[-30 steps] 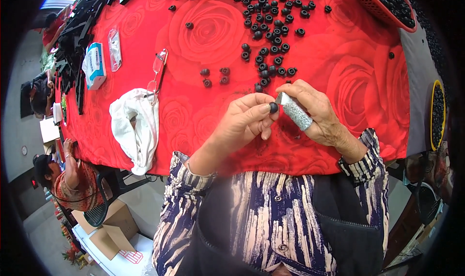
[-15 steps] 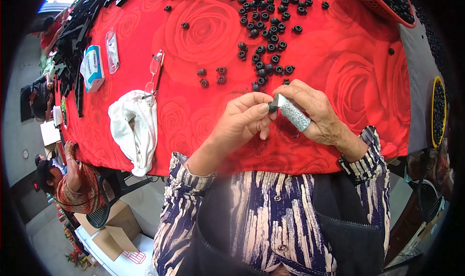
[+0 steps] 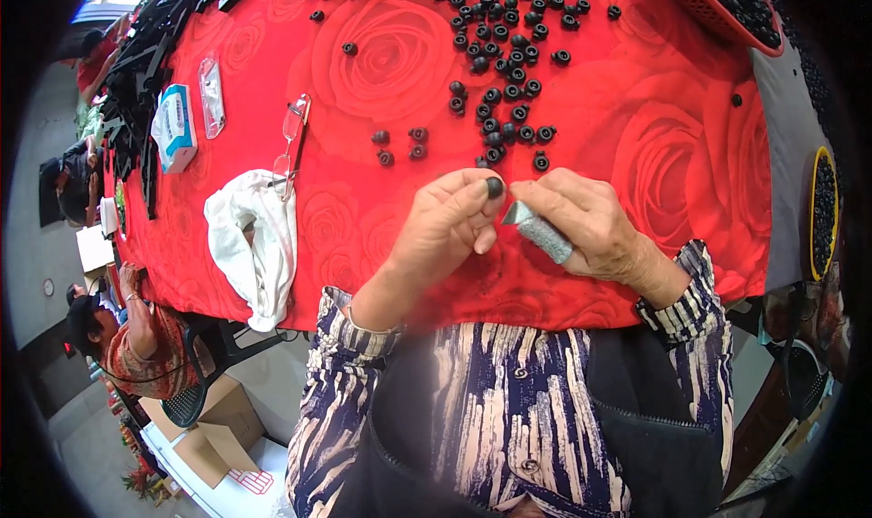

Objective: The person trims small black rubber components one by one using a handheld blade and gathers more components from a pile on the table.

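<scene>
Table (image 3: 690, 200): covered by a red cloth printed with roses; its near edge is met by both forearms.

Loose black parts (image 3: 509, 73): many small round rubber-like pieces, scattered thickly toward the far edge and thinning toward the middle of the cloth.

White cloth (image 3: 250, 241): crumpled, draped over the near-left edge. Spectacles (image 3: 291, 145) are laid just beyond it.

Red basket (image 3: 718, 9): set at the far-right corner, filled with more black pieces.

Left hand (image 3: 445, 232): raised above the near edge; thumb and forefinger are pinched on one black piece, the other fingers curled under.

Right hand (image 3: 590, 227): closed around the grey tool, fingers pressed together over it.

Grey tool (image 3: 538, 232): a short, rough-surfaced silvery bar. Its long axis is slanted from lower right to upper left, the paler exposed end pointed at the left hand's fingertips.

Black piece (image 3: 494, 187): small, round, dark, ring-like; held just above the tool's tip, near it. Contact cannot be told.
</scene>
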`<state>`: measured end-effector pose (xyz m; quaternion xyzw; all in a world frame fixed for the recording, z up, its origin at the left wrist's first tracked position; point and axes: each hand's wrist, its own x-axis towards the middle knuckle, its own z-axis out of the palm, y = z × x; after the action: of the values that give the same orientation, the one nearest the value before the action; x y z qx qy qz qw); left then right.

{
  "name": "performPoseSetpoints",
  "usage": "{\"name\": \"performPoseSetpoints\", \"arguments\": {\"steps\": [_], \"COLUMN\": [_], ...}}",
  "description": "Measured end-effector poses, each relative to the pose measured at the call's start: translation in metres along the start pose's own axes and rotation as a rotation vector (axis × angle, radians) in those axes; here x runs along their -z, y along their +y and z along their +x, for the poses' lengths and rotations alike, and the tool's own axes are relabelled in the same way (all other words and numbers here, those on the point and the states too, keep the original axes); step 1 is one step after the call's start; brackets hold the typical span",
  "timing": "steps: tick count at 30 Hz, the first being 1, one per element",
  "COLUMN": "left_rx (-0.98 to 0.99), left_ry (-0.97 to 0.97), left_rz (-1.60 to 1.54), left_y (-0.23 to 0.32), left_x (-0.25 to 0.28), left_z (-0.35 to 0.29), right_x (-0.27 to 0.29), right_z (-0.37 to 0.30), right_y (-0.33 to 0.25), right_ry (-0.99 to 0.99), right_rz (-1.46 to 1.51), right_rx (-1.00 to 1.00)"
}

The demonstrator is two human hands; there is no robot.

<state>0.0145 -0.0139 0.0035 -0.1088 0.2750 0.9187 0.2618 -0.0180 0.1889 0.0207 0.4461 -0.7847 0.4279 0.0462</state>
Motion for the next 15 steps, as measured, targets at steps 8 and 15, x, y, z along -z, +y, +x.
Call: {"name": "performPoseSetpoints", "arguments": {"steps": [8, 15], "left_rx": [0.085, 0.146], "left_ry": [-0.042, -0.095], "left_rz": [0.023, 0.054], "left_y": [-0.003, -0.011], "left_x": [-0.001, -0.001], "left_z": [-0.004, -0.003], "right_x": [0.005, -0.007], "right_z": [0.003, 0.002], "right_y": [0.003, -0.006], "right_ry": [0.144, 0.173], "right_rz": [0.064, 0.038], "right_rx": [-0.176, -0.025]}}
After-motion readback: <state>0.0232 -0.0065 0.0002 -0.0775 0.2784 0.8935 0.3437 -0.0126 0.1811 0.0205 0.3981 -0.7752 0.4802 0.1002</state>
